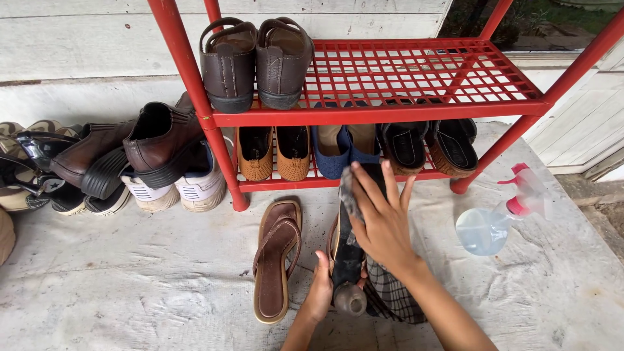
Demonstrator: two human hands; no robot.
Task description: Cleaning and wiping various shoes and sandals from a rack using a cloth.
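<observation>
Gripping dark sandal point(346, 260) heel: left hand point(318, 294); right hand point(383, 224) flat, pressing checked cloth point(390, 296)

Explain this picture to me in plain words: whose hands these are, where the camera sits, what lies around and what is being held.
There is one picture, taken by a camera worn on a person's head, looking down at their own two bare hands. The left hand grips a dark sandal by its heel end. The right hand presses a checked cloth flat against that sandal. Beside it, on the pale floor covering, lies a matching brown sandal. Ahead stands a red metal rack: a pair of dark brown shoes on the top shelf, and tan, blue and black pairs on the lower one. To the left lies a pile of shoes, leather ones on top of white sneakers. To the right lies a clear spray bottle with a red and white trigger.
</observation>
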